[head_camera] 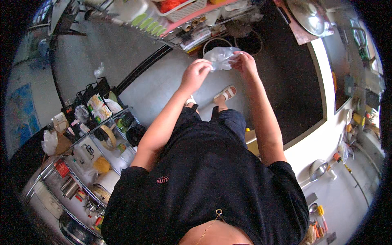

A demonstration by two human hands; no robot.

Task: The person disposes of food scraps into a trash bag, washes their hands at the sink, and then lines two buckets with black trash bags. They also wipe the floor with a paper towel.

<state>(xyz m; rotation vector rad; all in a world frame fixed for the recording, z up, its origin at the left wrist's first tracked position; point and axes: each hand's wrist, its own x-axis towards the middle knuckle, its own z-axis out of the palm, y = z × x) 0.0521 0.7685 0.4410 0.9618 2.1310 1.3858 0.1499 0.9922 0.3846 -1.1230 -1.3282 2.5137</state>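
A clear plastic bag (221, 57) is stretched between my two hands, above the floor and beyond my sandalled feet. My left hand (196, 75) pinches its left edge between thumb and fingers. At the bag's right side, my right hand (244, 63) grips the plastic with bent fingers. The bag looks thin and crumpled; whether anything is inside cannot be told. Both forearms reach forward, away from my black shirt.
Ahead stands a shelf with a white plastic basket (183, 10) and stacked goods. A wire rack (81, 180) full of household items is at the left. A metal bowl (307, 16) rests on a board at the upper right. Another metal bowl (318, 170) is at the lower right.
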